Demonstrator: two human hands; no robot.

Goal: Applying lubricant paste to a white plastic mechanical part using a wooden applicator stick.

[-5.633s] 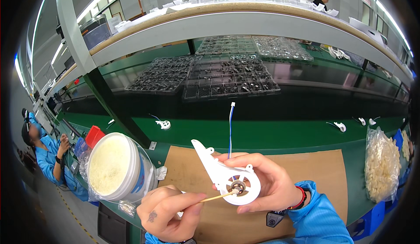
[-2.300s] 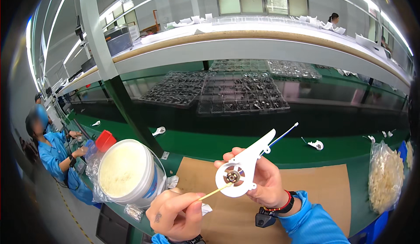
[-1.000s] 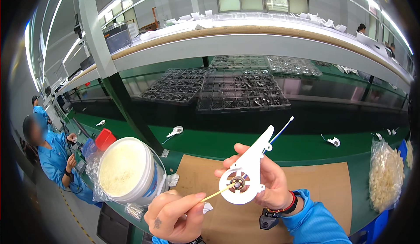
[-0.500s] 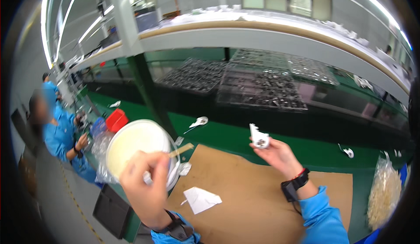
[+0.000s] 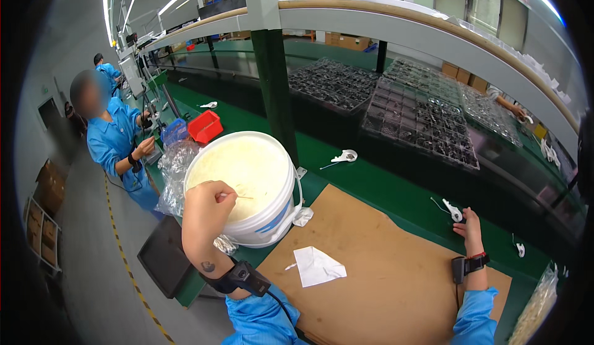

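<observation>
My left hand (image 5: 209,204) is closed in a pinch on a thin wooden stick (image 5: 245,197), whose tip is over or in the pale cream-coloured paste (image 5: 247,165) filling a white bucket (image 5: 278,212). How deep the tip sits, I cannot tell. Out to the right, my right hand (image 5: 468,228) has its fingertips and thumb at the edge of a small white plastic part (image 5: 453,209) with a thin wire, low over or on the green bench (image 5: 396,187). A similar white part (image 5: 348,155) lies beyond the cardboard, and another white part (image 5: 520,250) lies farther right.
Brown cardboard (image 5: 383,271) with a white paper (image 5: 318,267) covers the bench before me. A red bin (image 5: 205,126) and clear plastic bags (image 5: 179,168) stand by the bucket. A green post (image 5: 272,85) rises behind it. Compartment trays (image 5: 421,119) lie beyond; a co-worker (image 5: 114,134) is left.
My right hand has carried the white part away from me and right, down to the green bench. My left hand has brought the stick down over the bucket's paste. The view has turned left.
</observation>
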